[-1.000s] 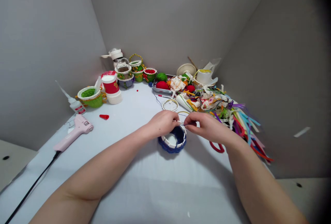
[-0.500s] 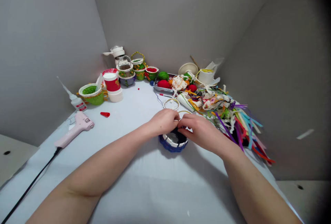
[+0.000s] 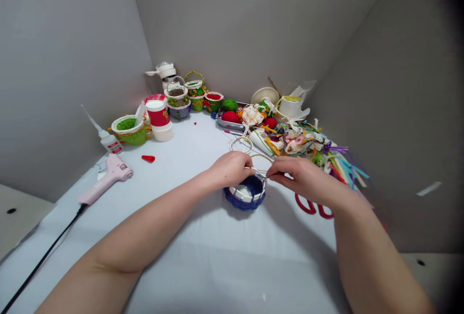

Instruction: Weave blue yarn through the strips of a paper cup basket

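Note:
A small blue woven cup with a white inside [image 3: 245,195] stands on the white table [image 3: 203,256] in front of me. Both my hands hover just above its far rim. My left hand [image 3: 232,169] is closed in a pinch on one end of a thin white strip [image 3: 259,172]. My right hand [image 3: 302,177] pinches the strip's other end, so the strip is stretched between them over the cup. Red-handled scissors [image 3: 312,209] lie on the table under my right wrist.
A pink glue gun [image 3: 108,179] with a black cord lies at the left, beside a glue bottle [image 3: 107,141] and a red cap [image 3: 148,158]. Decorated cups [image 3: 158,119] and small baskets stand at the back. A heap of coloured ribbons [image 3: 326,159] and a tray of yarn balls [image 3: 232,116] fill the right side.
My hands came together over the cup half a second ago, then drew apart again, stretching the strip. My right hand has moved right, uncovering the scissors.

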Demonstrator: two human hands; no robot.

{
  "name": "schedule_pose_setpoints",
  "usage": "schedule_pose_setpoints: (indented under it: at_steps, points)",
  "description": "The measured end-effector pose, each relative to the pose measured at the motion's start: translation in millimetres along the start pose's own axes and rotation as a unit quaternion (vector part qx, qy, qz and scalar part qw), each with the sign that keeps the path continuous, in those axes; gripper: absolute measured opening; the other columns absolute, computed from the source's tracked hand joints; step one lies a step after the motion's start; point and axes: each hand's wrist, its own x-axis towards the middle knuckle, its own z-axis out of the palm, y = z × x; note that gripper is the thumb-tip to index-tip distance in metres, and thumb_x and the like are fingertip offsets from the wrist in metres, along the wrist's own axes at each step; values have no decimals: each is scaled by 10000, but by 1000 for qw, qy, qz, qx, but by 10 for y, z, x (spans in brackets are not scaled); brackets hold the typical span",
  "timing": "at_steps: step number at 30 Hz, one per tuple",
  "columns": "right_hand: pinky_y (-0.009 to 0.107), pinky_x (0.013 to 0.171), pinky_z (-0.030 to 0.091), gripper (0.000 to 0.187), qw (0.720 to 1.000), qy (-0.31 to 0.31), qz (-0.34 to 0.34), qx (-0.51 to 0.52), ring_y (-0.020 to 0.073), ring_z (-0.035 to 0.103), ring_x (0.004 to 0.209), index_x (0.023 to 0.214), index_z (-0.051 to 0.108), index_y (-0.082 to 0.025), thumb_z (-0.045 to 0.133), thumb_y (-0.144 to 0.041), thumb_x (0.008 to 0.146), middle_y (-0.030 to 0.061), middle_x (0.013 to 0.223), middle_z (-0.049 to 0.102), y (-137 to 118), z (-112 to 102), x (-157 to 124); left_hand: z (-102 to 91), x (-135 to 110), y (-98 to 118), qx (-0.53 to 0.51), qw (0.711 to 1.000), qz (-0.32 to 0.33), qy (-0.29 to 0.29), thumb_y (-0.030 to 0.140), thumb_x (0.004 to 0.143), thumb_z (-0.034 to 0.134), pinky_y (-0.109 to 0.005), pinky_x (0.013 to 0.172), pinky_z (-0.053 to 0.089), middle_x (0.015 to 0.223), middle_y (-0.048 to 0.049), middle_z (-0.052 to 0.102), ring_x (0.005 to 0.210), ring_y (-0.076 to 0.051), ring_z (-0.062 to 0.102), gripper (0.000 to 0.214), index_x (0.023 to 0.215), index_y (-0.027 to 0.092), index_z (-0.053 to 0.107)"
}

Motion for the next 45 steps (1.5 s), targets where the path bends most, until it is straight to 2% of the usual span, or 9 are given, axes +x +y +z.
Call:
schedule_pose_setpoints:
  at_steps: [5,12,23,31,38,45]
  points:
    - [246,673,436,150,1000,-16,12,5,148,592,732,844,670,-193,521,-203,854,35,818,673,66,39,36,7,5,-11,2,1000,13,2,272,772,547,-234,618,390,781,-8,690,723,-140,581,156,774,185,676]
    - [234,685,433,153,999,15,13,28,141,595,751,848,666,-195,514,-196,851,29,832,673,132,82,57,0,2,-20,-4,1000,13,3,253,766,546,-227,609,377,765,-2,685,704,-133,572,140,767,185,667]
    - [239,689,436,151,998,18,34,42,148,600,766,850,682,-199,535,-232,844,32,843,675,253,162,109,-33,-7,3,2,1000,7,-8,266,778,556,-228,619,385,774,-10,688,717,-140,575,146,777,183,676]
    - [252,677,445,182,997,-26,21,62,160,606,738,817,688,-184,537,-283,838,41,788,691,261,181,106,-12,-5,-17,0,1000,13,-10,288,787,539,-230,640,391,804,-17,694,747,-145,584,176,803,186,681]
    - [262,698,441,175,998,48,23,18,161,603,756,846,701,-186,537,-247,855,56,837,681,258,204,136,-24,1,-26,5,1000,17,-14,276,790,546,-230,658,403,814,-15,699,754,-145,586,163,804,187,682]
    - [250,705,425,156,996,84,2,20,159,592,780,861,701,-174,548,-200,849,59,831,665,248,253,178,-13,9,-48,9,1000,20,-10,275,792,551,-229,654,398,793,-9,697,744,-143,584,157,805,190,682]
